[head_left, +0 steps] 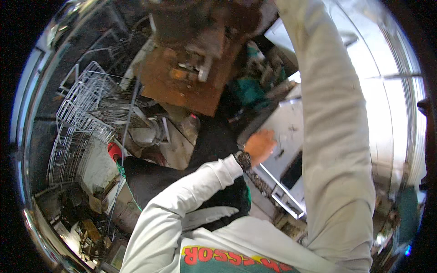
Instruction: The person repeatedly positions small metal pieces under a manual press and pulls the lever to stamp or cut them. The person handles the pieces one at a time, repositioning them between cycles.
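My left hand (260, 145) lies flat, knuckles up, on the pale metal panel (287, 129) in front of me, fingers spread a little and pressed to its scuffed, dull surface; it grips nothing, it only rests there. A dark beaded watch band (243, 159) circles that wrist, and the sleeve behind it is soft light-grey knit, creased at the elbow. The panel is a flat grey sheet with a darker rectangular opening toward its near end, and a thin square-section metal frame (284, 193) sits just below it, bright along its edges. My right arm (334, 136) goes straight up past the panel in the same grey sleeve, a long smooth column of cloth; the hand at its end is out of the picture, so I cannot tell whether it is closed or loose. Above my left hand hangs a rusty brown plate (182, 84), rough and orange-stained, with small pale bits lying on it. Off to the left stand white wire racks (82, 118), a grid of thin rods, and near them a small red round cap (114, 150)
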`<state>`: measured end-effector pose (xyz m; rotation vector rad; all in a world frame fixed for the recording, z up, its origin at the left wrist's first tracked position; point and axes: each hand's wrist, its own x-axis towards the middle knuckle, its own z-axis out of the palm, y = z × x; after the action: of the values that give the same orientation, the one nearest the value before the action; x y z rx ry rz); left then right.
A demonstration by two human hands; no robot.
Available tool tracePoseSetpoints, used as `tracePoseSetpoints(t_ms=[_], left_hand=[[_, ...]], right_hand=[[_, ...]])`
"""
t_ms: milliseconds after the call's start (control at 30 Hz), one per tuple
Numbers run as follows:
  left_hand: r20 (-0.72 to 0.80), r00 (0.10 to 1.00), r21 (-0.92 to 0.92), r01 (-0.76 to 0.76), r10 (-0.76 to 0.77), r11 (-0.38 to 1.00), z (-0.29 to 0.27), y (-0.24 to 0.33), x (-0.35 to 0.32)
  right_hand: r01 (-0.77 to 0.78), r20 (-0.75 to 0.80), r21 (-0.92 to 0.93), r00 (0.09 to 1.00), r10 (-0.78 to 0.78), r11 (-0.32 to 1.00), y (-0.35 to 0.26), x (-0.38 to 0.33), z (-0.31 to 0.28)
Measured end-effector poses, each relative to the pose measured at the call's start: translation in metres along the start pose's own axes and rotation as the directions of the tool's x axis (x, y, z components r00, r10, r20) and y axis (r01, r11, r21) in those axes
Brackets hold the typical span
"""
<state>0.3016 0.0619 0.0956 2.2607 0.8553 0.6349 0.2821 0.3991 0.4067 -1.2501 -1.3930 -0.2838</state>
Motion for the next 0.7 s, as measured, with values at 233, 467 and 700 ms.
tracePoseSetpoints(t_ms=[233, 467, 700], left_hand=[[-0.048, 0.998, -0.021, -0.040, 0.039, 0.999, 0.005, -0.006, 0.001], [-0.045, 0.993, -0.488, 0.076, -0.112, 0.870, -0.017, 0.001, -0.012], [0.174, 0.728, -0.983, 0.094, -0.663, -0.155, -0.074, -0.056, -0.076]], right_hand=[[0.196, -0.198, 0.088, 0.964, -0.175, 0.977, 0.036, 0.019, 0.017], [0.151, -0.075, 0.140, 0.987, -0.141, 0.979, 0.027, 0.014, 0.008], [0.067, -0.109, 0.214, 0.993, -0.044, 0.975, 0.005, -0.001, 0.006]])
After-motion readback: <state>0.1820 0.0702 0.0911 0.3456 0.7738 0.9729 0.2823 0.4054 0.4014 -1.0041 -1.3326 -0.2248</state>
